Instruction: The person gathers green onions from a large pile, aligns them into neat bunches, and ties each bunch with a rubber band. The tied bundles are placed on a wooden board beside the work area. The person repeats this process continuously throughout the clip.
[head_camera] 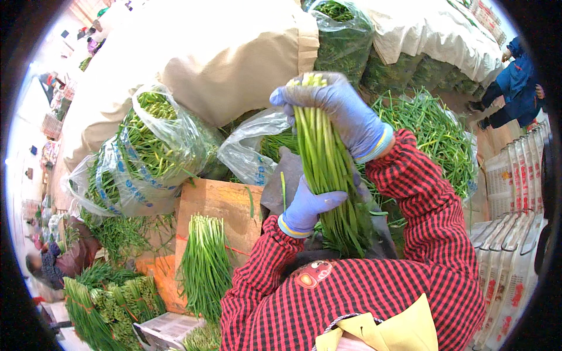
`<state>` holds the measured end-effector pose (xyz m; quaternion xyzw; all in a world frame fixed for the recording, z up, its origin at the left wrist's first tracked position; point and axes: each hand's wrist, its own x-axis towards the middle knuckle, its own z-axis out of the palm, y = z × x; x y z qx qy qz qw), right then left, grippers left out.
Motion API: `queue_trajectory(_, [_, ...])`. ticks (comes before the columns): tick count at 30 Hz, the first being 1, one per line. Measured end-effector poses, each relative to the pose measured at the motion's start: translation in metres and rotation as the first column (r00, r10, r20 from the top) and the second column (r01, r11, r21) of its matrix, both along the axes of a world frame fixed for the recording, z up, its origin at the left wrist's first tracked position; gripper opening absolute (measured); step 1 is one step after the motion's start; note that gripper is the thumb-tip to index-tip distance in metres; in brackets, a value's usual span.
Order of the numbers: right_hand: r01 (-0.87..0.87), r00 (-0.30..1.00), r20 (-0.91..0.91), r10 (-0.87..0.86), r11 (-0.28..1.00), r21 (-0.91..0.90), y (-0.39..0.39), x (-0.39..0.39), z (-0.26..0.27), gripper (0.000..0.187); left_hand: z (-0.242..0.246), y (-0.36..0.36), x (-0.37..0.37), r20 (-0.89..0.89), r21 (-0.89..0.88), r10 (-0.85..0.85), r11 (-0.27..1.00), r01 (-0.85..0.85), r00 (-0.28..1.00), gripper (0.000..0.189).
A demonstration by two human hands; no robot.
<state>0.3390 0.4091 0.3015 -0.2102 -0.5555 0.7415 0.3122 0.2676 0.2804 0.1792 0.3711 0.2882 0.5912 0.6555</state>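
Both of my gloved hands are on one upright bunch of green garlic chives (pixel 322 153), pale cut ends at the top. My right hand (pixel 336 109), in a soiled blue glove, wraps around the bunch near those ends. Lower down, my left hand (pixel 307 208) grips the leafy part, its thumb across the front. The leaf tips hang over a dark cloth (pixel 285 171) on my lap. To the left, another bunch of chives (pixel 206 259) lies on a wooden board (pixel 219 197), with a red tie (pixel 239 251) showing beside it.
Plastic bags of chives (pixel 153 149) stand ahead, before a beige cloth cover (pixel 237 66). A heap of loose chives (pixel 430 136) lies at right, near stacked white crates (pixel 505 263). Tied bundles (pixel 114 302) and a white crate (pixel 169 329) are lower left. A person (pixel 513 87) stands far right.
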Motion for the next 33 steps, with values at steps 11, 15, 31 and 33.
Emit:
queue_trajectory(11, [0.037,0.865,0.386,-0.321,0.807,0.589,-0.056,-0.002,-0.061,0.073,-0.026,0.028,-0.017,0.092,-0.003,0.53,0.847,-0.532,0.843,0.062])
queue_trajectory(15, [0.13,0.917,0.274,-0.288,0.868,0.479,-0.045,-0.013,-0.079,0.04,-0.012,0.0,-0.017,-0.742,0.099,0.355,0.897,-0.431,0.568,0.083])
queue_trajectory(31, [-0.157,0.922,0.22,0.32,0.824,-0.544,-0.165,-0.135,-0.219,0.029,-0.124,-0.256,-0.272,-0.863,-0.01,-0.371,0.693,-0.721,-0.344,0.131])
queue_trajectory(33, [-0.118,0.843,0.386,0.375,0.828,-0.548,-0.215,-0.149,-0.259,0.022,-0.14,-0.269,-0.295,-0.897,-0.063,-0.357,0.687,-0.724,-0.26,0.13])
